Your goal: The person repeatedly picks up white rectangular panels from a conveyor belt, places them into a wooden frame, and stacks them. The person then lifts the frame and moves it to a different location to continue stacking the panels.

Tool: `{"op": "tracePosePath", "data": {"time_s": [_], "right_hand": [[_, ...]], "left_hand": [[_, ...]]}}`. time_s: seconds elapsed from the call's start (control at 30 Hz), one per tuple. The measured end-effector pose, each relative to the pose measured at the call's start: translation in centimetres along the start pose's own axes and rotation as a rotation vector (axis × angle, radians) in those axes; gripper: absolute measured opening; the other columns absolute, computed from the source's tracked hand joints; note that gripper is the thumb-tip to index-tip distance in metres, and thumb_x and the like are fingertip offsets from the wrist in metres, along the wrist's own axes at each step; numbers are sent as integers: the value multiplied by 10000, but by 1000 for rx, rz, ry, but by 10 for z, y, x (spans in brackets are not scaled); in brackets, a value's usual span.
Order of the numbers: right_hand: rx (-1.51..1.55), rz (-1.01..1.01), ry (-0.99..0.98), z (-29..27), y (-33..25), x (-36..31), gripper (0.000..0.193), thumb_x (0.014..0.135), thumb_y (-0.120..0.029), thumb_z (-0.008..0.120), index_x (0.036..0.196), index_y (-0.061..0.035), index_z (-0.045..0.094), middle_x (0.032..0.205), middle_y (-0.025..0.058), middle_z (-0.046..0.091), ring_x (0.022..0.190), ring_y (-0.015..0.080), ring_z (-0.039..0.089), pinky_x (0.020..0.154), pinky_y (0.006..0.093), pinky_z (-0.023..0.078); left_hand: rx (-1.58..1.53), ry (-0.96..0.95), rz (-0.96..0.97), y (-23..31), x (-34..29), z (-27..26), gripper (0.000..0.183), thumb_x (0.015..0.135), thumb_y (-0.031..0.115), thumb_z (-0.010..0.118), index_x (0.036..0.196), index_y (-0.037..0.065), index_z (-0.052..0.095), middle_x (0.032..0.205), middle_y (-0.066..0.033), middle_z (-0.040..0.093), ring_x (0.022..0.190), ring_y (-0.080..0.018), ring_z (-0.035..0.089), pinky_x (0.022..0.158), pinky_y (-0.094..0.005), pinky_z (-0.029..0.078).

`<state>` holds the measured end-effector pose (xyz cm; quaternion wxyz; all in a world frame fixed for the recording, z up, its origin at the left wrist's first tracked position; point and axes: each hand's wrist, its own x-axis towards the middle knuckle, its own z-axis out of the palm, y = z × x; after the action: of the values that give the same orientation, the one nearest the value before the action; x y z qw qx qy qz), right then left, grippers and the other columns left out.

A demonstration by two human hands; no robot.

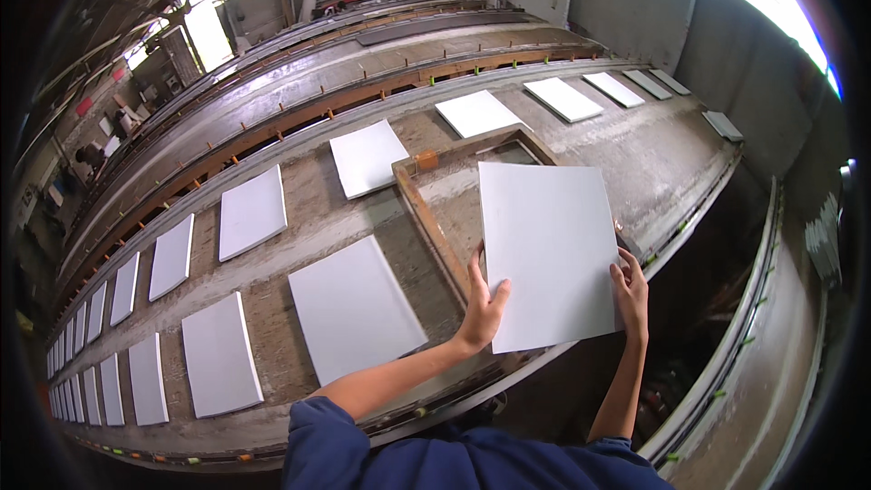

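Observation:
In front of me, a white rectangular sheet or thin stack of sheets is held up by its two long sides. My left hand grips its left edge, thumb on the face and fingers behind. Opposite, my right hand is closed on the right edge in the same way. Behind it a wooden frame with orange tape on one corner rests on the long table, partly hidden by what I hold. Left of the frame lies a white stack of sheets; another stack sits beyond it.
Two rows of white stacks run along the long stained table to the far left; more lie toward the far right. Parallel tables with small coloured clips stand beyond. A further table is at right, across a dark gap.

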<state>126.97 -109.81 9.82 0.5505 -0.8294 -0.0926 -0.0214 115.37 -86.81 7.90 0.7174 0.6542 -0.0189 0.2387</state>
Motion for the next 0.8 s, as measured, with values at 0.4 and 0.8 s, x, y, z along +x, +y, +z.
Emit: {"op": "tracePosePath", "data": {"time_s": [0.4,0.8], "right_hand": [[259,-22,-424,27,0,105,624,853,-281,606,1352,-54,309,1045,132,573,894,149,549,733,282,454],[482,34,-478,53,37,190,512,890,-103,512,1341,33,313,1017,133,594,851,137,586,707,234,477]], "left_hand": [[206,260,-77,-51,33,-1,603,917,179,410,1371,-15,63,1347,-204,239,1258,-254,258,1058,-376,190],[951,304,5,-56,60,-24,231,891,124,484,1097,24,511,1013,-139,561,992,-289,527,873,-364,415]]}}
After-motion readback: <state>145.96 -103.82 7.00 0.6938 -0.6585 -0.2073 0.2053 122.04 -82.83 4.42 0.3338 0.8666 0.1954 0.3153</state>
